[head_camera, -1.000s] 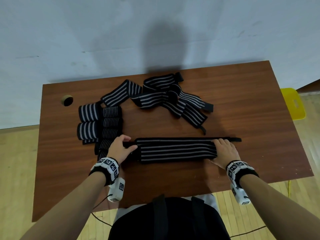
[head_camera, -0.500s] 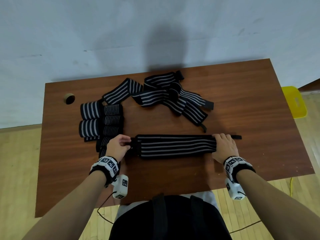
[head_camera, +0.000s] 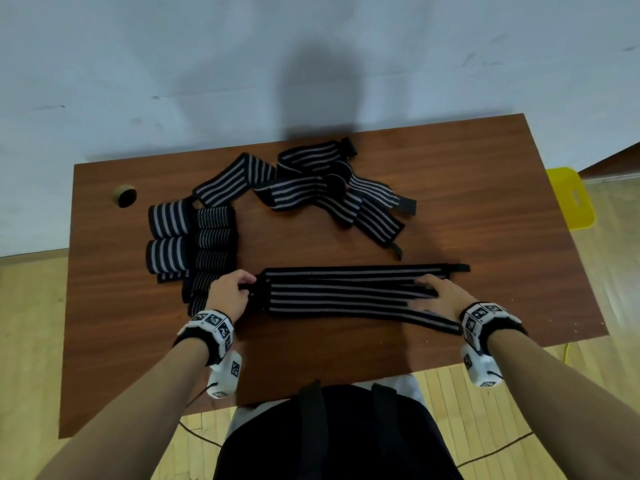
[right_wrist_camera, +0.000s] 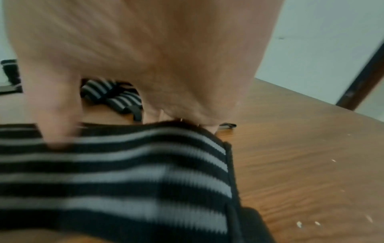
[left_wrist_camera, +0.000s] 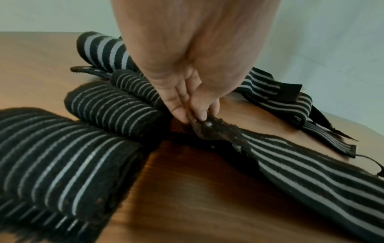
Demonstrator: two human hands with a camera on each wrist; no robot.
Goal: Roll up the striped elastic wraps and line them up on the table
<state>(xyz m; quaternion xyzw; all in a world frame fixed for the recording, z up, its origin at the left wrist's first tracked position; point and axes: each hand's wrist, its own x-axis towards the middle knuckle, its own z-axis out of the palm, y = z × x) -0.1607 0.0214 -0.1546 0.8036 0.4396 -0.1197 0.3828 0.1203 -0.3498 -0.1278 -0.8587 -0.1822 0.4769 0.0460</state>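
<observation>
Wooden table [head_camera: 485,188]: left hand [head_camera: 228,295] fingers pinch flat wrap [head_camera: 346,294] end; right hand [head_camera: 438,294] fingers spread, pressing it.

A right hand [right_wrist_camera: 133,69] presses down on a striped elastic wrap [right_wrist_camera: 124,180] laid across a wooden table [right_wrist_camera: 301,148]; motion blur apparently obscures the fingers.

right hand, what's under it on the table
Under the right hand lies the right end of the flat striped wrap, fingers spread on it. How much wrap or bare table sits beneath the palm is covered.
</observation>
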